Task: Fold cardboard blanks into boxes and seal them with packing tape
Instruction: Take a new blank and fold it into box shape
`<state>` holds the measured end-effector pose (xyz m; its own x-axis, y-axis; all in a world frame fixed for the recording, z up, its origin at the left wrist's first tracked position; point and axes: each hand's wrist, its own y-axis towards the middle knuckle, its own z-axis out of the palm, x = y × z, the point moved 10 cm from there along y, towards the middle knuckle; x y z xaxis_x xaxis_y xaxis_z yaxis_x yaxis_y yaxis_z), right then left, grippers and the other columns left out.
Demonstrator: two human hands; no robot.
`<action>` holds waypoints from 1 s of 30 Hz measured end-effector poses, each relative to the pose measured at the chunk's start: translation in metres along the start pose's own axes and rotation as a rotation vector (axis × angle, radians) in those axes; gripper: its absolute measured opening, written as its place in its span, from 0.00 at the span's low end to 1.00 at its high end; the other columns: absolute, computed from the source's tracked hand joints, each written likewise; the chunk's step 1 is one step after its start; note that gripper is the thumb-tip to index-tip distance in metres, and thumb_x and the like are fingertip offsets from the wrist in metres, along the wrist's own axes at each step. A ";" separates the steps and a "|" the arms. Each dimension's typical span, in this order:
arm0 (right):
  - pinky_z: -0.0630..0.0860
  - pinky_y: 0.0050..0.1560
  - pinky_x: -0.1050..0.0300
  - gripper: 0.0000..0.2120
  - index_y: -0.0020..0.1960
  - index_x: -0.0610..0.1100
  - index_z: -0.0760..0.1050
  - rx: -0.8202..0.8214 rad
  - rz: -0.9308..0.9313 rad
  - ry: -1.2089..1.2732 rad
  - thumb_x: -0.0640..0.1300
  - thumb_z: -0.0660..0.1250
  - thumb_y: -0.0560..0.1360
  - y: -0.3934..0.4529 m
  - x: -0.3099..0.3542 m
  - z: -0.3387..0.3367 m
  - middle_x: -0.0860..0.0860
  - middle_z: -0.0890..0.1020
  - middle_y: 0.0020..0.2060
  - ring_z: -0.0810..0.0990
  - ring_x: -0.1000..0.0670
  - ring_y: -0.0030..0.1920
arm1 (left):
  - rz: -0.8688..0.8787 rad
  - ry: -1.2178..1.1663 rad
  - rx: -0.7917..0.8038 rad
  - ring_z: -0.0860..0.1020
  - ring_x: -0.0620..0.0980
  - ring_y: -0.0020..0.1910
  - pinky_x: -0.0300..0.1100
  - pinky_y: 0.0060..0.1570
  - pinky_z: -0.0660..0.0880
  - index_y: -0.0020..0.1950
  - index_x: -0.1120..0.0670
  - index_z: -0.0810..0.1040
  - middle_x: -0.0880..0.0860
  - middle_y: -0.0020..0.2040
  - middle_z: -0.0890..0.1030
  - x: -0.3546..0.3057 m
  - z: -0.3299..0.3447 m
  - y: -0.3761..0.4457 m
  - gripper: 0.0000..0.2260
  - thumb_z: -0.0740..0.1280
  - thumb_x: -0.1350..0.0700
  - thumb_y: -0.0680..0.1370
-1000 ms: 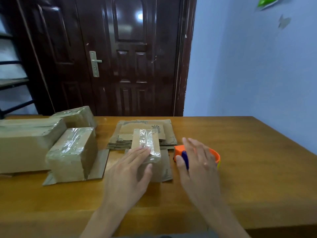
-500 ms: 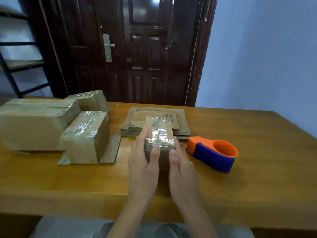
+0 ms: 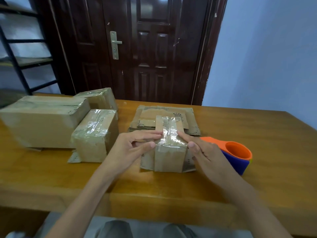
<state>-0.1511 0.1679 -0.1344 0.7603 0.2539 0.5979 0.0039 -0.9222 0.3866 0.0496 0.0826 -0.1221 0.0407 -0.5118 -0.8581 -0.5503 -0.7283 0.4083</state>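
Observation:
A small cardboard box [image 3: 169, 157] stands on the wooden table [image 3: 267, 133] in front of me, with shiny clear tape running over its top and down its front. Loose flaps stick out at its base. My left hand [image 3: 130, 148] lies against the box's left side, straight fingers on the top edge and thumb at the front corner. My right hand [image 3: 205, 152] mirrors it on the right side, fingers pressing the taped top edge. An orange and blue tape dispenser [image 3: 238, 152] sits just right of my right hand, untouched.
Behind the box lies a stack of flat cardboard blanks [image 3: 149, 115]. To the left stand a taped box [image 3: 96, 134] on a flat blank, another taped box [image 3: 101, 98] behind it and a large box [image 3: 41, 124]. Beyond the table are a dark door [image 3: 154, 57] and a metal rack [image 3: 20, 62].
My right hand left the tape dispenser and came to the box's right side. Both hands now flank the box and press its taped top edges; the view tilted down.

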 end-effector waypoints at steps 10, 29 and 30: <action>0.74 0.53 0.72 0.25 0.79 0.62 0.67 0.126 -0.070 0.012 0.63 0.58 0.83 0.007 0.000 -0.006 0.73 0.76 0.64 0.79 0.66 0.62 | 0.065 -0.053 0.040 0.83 0.49 0.64 0.46 0.59 0.83 0.62 0.58 0.85 0.48 0.63 0.85 0.010 -0.002 0.006 0.17 0.77 0.62 0.73; 0.84 0.46 0.56 0.25 0.77 0.65 0.67 -0.187 -0.007 0.004 0.68 0.54 0.82 -0.002 -0.016 0.012 0.61 0.83 0.61 0.83 0.61 0.55 | 0.121 -0.017 -0.194 0.81 0.45 0.66 0.46 0.58 0.83 0.63 0.55 0.84 0.45 0.63 0.84 0.012 0.013 -0.013 0.17 0.75 0.54 0.75; 0.84 0.49 0.56 0.25 0.78 0.65 0.66 -0.163 -0.010 0.004 0.68 0.55 0.82 -0.002 -0.016 0.011 0.61 0.82 0.63 0.82 0.62 0.57 | 0.120 -0.026 -0.159 0.81 0.46 0.66 0.47 0.58 0.83 0.64 0.55 0.84 0.46 0.64 0.83 0.011 0.013 -0.012 0.19 0.76 0.53 0.74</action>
<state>-0.1557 0.1628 -0.1523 0.7582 0.2639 0.5962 -0.0944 -0.8604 0.5008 0.0458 0.0915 -0.1406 -0.0400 -0.5892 -0.8070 -0.4116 -0.7262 0.5506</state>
